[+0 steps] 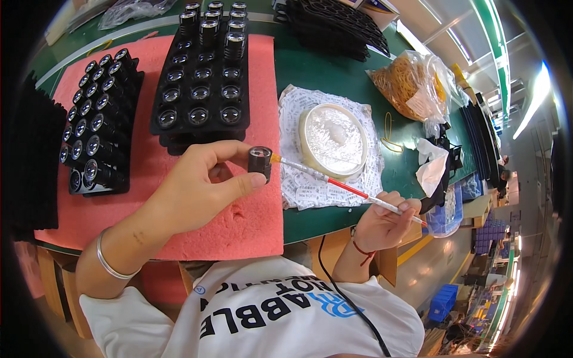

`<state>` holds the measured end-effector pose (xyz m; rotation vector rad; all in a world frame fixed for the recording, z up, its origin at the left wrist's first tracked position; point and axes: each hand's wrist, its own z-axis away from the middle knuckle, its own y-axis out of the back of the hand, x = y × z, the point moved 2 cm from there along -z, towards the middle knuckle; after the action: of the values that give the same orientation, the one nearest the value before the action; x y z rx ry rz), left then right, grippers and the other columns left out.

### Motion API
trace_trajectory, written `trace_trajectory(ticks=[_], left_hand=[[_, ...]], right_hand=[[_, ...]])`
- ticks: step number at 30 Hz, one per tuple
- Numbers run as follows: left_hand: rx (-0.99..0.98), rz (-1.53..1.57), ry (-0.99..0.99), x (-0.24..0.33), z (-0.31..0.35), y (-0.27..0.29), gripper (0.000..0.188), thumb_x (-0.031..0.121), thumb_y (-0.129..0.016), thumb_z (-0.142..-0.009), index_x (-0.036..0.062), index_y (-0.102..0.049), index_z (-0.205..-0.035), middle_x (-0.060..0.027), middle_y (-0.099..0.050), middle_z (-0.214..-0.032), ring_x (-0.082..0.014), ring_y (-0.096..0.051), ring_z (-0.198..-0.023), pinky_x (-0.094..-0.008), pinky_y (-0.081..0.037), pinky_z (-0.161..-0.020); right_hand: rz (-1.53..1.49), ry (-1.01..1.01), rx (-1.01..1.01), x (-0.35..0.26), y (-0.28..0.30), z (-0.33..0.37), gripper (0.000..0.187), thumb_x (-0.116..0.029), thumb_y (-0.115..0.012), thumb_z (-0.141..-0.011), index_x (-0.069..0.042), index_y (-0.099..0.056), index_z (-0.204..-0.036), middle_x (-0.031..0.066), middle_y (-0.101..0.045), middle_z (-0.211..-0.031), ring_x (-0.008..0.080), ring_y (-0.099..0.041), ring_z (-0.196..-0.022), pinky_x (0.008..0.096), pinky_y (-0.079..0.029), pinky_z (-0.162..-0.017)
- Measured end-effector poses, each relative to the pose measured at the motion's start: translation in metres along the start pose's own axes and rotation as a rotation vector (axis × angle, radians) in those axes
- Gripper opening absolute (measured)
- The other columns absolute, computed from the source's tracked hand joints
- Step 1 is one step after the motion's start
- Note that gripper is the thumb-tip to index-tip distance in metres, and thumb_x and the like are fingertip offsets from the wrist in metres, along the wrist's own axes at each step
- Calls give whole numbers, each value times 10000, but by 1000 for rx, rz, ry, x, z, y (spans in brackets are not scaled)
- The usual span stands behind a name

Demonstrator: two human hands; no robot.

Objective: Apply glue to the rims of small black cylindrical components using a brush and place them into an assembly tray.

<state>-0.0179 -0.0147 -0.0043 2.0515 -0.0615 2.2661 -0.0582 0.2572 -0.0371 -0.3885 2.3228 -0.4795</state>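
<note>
My left hand (206, 185) grips a short black cylinder with a lens-like top, resembling a flashlight head (260, 160), between thumb and fingers above the pink foam mat. In my right hand (389, 222) is a slim brush (348, 187) with a red and white handle, pinched near its rear end. Its yellowish tip touches or nearly touches the cylinder's side. Between the hands and farther off, a round shallow dish (334, 140) of shiny whitish material rests on printed white paper (304, 190).
Black trays (200, 128) of similar lens-topped cylinders stand on the pink mat (256, 232), with another group (98, 131) at left. A bag of rubber bands (412, 86), a loose rubber band (388, 134), crumpled tissue (431, 167) and black stacked trays (334, 27) lie on the green table.
</note>
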Motion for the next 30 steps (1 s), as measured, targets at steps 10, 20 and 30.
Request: trace_trajectory(ticks=[10, 20, 30], left_hand=[[-28, 31, -4, 6, 4, -4, 272, 109, -647, -758, -21, -589, -991, 9, -588, -751, -1, -449, -529, -175, -375, -463], [595, -811, -823, 47, 67, 9, 323, 80, -742, -561, 38, -589, -842, -79, -585, -750, -203, -551, -644, -279, -450, -573], [1368, -508, -318, -2, 132, 83, 256, 36, -673, -713, -7, -573, -945, -5, -561, -814, -69, -467, -695, -192, -393, -654]], right_hand=[[-103, 29, 55, 0, 10, 2, 192, -201, -413, -898, -61, -396, -767, 1, -370, -560, 78, -331, -516, 220, -246, -500], [-50, 7, 70, 0, 22, 7, 230, -249, -447, -886, -89, -361, -744, -15, -363, -643, 85, -349, -603, 213, -289, -577], [-144, 48, 195, -1, 15, 9, 203, -217, -421, -904, -59, -421, -777, 6, -445, -674, 99, -372, -574, 202, -297, -532]])
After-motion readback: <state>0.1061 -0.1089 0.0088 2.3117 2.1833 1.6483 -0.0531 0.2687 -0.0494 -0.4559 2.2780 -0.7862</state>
